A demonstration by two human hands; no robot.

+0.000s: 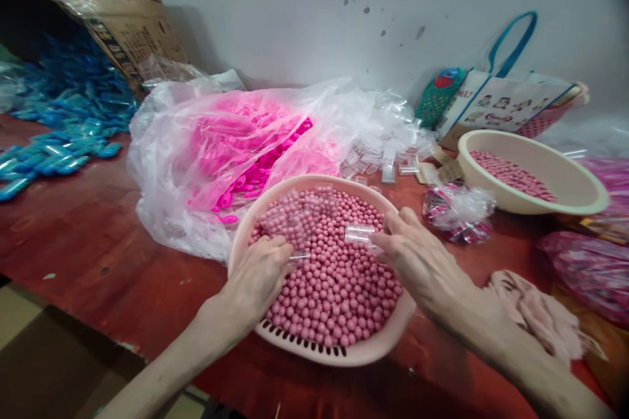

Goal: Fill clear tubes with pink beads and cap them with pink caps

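Observation:
A pale pink plastic basket [339,355] full of round pink beads [339,294] stands at the table's front edge. Over its left side, my left hand [263,272] is closed, with a small clear plastic piece [299,256] sticking out from the fingertips. My right hand [410,249] reaches over the basket's right side and pinches a short clear plastic tube [360,234] between thumb and fingers. Both clear pieces are just above the beads. Beyond the left hand, something transparent [295,219] lies over part of the beads; its shape is blurred.
Behind the basket lies a clear bag of bright pink plastic parts [246,144], beside loose clear plastic pieces [388,167]. Blue pieces [73,105] spill from a cardboard box [137,33]. At right are a cream bowl of beads [574,190], a cloth [535,314] and a tote bag [506,101].

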